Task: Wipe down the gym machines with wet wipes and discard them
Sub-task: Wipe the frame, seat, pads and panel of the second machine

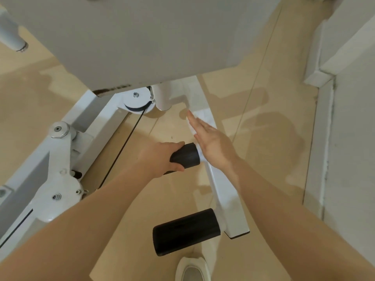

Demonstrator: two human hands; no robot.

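White wet wipe [199,118] lies pressed under the flat, straight-fingered right hand [213,142] on the machine's bar [225,191]; left hand [160,157] grips the black foam roller [187,155], likely steadying it.

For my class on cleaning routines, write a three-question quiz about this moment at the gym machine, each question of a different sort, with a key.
1. True or false: the left hand grips the upper black foam grip.
2. What lies flat under the right hand? A) a spray bottle B) a white wet wipe C) a brush
3. Fill in: the wipe is pressed against the machine's white ____.

Key: 1 true; 2 B; 3 bar. The lower black foam grip is untouched, and the right hand's fingers are straight.
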